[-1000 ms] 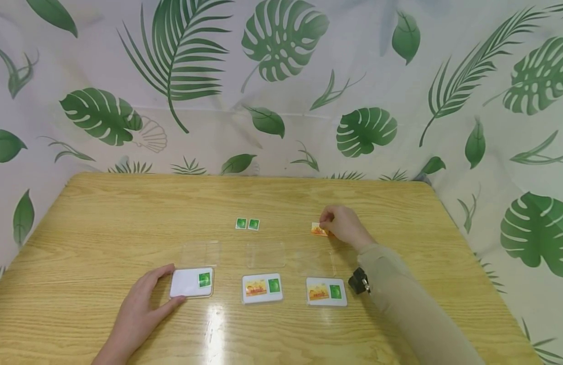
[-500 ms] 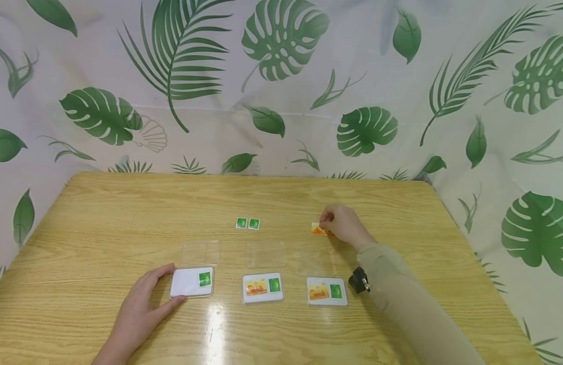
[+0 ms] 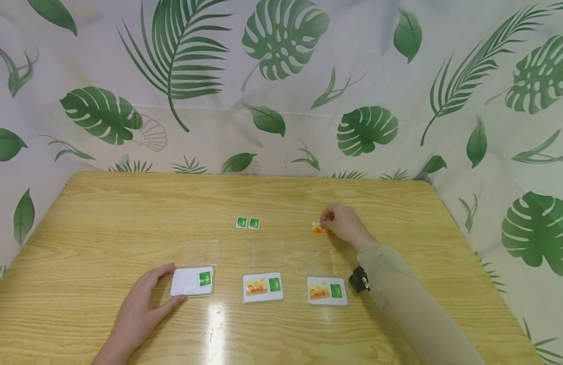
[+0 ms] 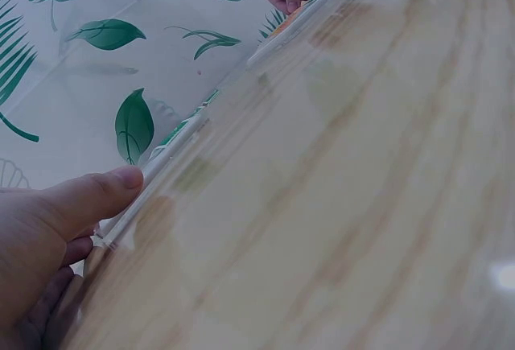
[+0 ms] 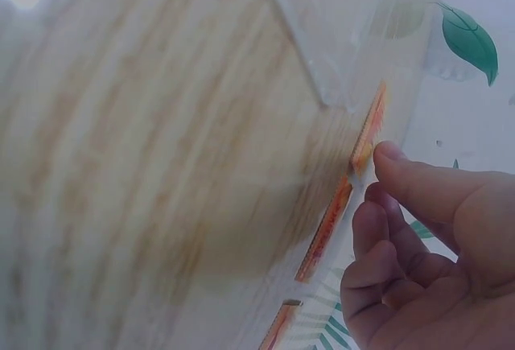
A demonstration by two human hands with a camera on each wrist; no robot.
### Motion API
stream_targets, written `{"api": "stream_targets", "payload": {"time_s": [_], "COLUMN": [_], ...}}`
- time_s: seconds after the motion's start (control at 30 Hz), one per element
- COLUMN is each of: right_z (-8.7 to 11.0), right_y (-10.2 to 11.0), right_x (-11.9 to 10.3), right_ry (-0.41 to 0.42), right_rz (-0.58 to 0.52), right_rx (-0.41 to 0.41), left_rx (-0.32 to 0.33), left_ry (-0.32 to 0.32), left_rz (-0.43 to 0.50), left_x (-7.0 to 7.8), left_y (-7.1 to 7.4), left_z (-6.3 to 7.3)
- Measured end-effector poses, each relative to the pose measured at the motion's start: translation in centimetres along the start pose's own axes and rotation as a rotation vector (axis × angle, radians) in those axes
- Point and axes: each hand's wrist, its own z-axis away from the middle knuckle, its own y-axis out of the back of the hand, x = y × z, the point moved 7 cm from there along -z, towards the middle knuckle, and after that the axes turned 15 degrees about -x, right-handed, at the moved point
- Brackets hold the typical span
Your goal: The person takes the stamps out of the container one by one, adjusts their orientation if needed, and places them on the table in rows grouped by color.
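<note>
My left hand (image 3: 142, 306) holds a small clear case with a white insert (image 3: 184, 282) at the left, its thumb on the near edge and fingers at the far left corner. A green stamp (image 3: 205, 279) lies on the insert's right side. My right hand (image 3: 346, 224), farther back, pinches at an orange stamp (image 3: 319, 228) with thumb and forefinger; the hand partly covers it. In the right wrist view, the thumb tip meets the end of one orange stamp (image 5: 370, 129); another orange stamp (image 5: 324, 233) and part of a third (image 5: 278, 326) lie in line with it.
Two more white-lined cases, a middle case (image 3: 263, 296) and a right case (image 3: 327, 299), each bear an orange and a green stamp. Clear lids (image 3: 265, 254) lie behind the cases. Two loose green stamps (image 3: 248, 223) lie farther back on the wooden table (image 3: 149, 203). A leaf-print cloth (image 3: 208, 142) hangs behind.
</note>
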Motion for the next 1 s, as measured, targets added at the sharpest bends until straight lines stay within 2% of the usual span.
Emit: {"api": "stream_targets", "payload": {"time_s": [0.6, 1.0], "right_z": [0.2, 0.5], "right_y": [0.0, -0.2], "right_x": [-0.1, -1.6], "right_ry": [-0.045, 0.009], "right_rz": [-0.024, -0.037], "right_rx": [-0.013, 0.006], "left_rx": [-0.002, -0.007], "left_ry": [0.004, 0.005], "left_rz": [-0.006, -0.012], "left_x": [-0.1, -0.2], "left_y": [0.0, -0.1], "left_z": [-0.1, -0.2]}}
